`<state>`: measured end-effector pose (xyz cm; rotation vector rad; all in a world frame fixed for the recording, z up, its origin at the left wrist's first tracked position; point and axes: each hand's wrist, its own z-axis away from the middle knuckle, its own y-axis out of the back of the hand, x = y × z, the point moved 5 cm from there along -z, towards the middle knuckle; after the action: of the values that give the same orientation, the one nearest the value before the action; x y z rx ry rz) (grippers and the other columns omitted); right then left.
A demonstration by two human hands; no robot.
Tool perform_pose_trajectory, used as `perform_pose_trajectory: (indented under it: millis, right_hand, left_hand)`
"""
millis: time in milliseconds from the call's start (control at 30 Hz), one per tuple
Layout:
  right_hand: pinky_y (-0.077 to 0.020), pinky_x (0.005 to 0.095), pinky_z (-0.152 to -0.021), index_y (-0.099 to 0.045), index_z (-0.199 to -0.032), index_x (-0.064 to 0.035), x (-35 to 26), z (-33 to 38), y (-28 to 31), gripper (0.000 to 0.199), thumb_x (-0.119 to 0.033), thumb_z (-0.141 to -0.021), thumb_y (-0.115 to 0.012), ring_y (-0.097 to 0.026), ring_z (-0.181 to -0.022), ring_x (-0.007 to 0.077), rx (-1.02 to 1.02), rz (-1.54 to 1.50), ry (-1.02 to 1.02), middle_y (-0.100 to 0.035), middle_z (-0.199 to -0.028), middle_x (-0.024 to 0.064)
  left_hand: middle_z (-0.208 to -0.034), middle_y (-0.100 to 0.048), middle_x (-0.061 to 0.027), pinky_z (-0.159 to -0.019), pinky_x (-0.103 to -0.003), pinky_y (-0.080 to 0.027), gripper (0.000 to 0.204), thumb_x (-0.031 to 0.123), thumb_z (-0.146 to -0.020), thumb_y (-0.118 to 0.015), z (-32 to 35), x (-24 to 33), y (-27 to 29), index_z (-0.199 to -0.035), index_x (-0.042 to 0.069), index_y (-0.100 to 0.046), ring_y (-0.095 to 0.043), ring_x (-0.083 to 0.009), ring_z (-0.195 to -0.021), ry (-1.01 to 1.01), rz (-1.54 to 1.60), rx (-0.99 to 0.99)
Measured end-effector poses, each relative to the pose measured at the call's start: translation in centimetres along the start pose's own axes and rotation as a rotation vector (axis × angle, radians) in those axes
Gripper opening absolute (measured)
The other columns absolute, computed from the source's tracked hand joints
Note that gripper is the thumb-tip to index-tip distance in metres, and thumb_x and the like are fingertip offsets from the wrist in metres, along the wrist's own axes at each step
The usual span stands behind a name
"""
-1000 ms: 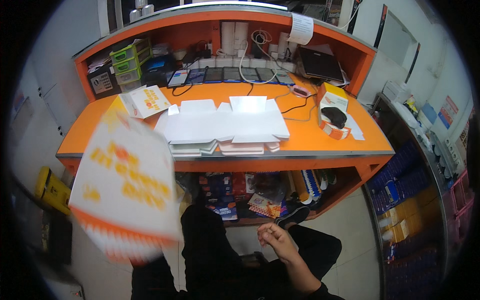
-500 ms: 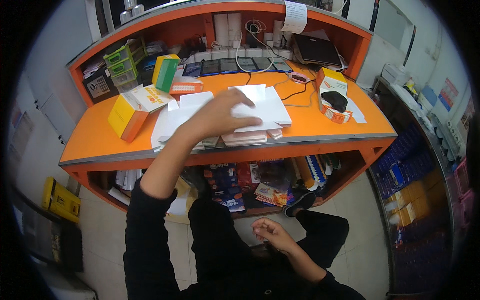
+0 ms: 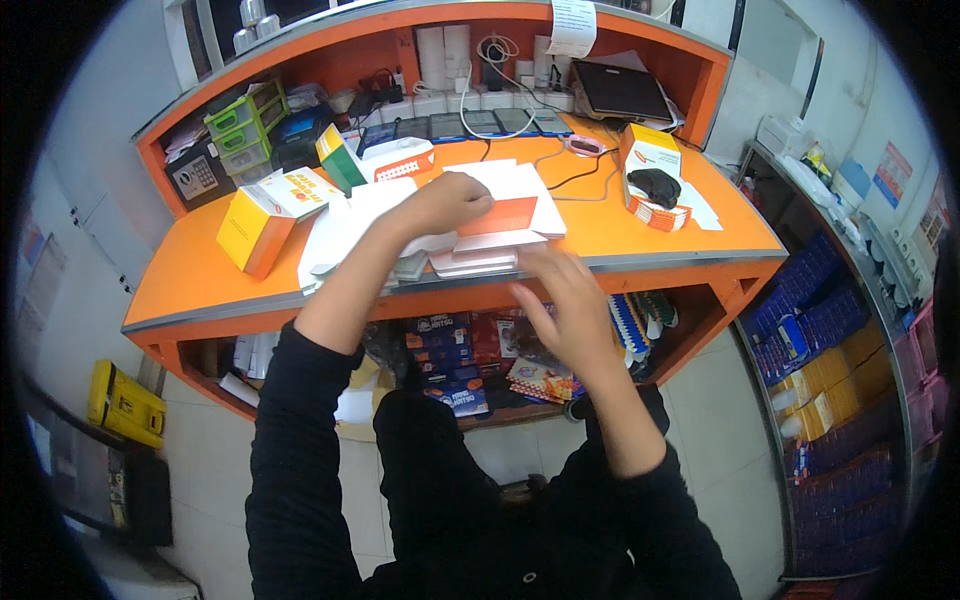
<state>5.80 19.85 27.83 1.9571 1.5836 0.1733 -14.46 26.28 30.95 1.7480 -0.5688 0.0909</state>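
A stack of flat white cartons [image 3: 335, 240] lies along the front of the orange desk. My left hand [image 3: 448, 207] is closed on a white carton [image 3: 530, 185] at the right side of the stack, its fingertips partly hidden. An orange panel [image 3: 503, 216] shows beside those fingers. My right hand [image 3: 568, 312] is just in front of the desk edge, fingers apart and slightly blurred, nearest to the carton edges [image 3: 475, 262]. It holds nothing that I can see.
Yellow boxes [image 3: 262, 228] stand on the desk's left, with a green-sided box [image 3: 340, 160] behind. At right, a yellow-and-white box [image 3: 650, 155] has a black item [image 3: 655, 186] on it. Several tablets [image 3: 482, 123] and cables line the back. A crowded shelf [image 3: 820, 330] stands far right.
My left hand has gone from spread to closed, and an orange panel now shows beside it. My right hand has risen from my lap to the desk edge. The green-sided box has shifted.
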Motion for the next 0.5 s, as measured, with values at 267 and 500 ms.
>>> perform_pose_trajectory:
  millis: [267, 500]
  right_hand:
    - [-0.0364, 0.0402, -0.097, -0.059, -0.106, -0.0065, 1.0, -3.4, -4.9, 0.039, -0.034, -0.079, -0.063, -0.054, -0.105, 0.0257, -0.231, 0.272, -0.024, -0.061, -0.105, 0.0098]
    - [-0.0322, 0.0418, -0.102, -0.036, -0.137, -0.0050, -6.0, 3.4, 1.1, 0.076, -0.038, -0.077, -0.069, -0.047, -0.118, 0.0349, -0.035, -1.003, -0.039, -0.043, -0.133, 0.0185]
  left_hand:
    - [-0.070, -0.060, -0.0086, -0.058, -0.028, -0.043, 0.025, 0.021, -0.089, -0.056, 6.3, 6.7, 13.5, -0.087, -0.002, -0.064, -0.051, -0.0117, -0.062, -0.036, -0.121, 1.000]
    - [-0.104, -0.064, -0.0140, -0.075, -0.033, -0.053, 0.027, 0.003, -0.074, -0.066, 18.4, 17.8, 2.4, -0.100, 0.002, -0.061, -0.064, -0.0261, -0.088, -0.301, -0.166, 0.564]
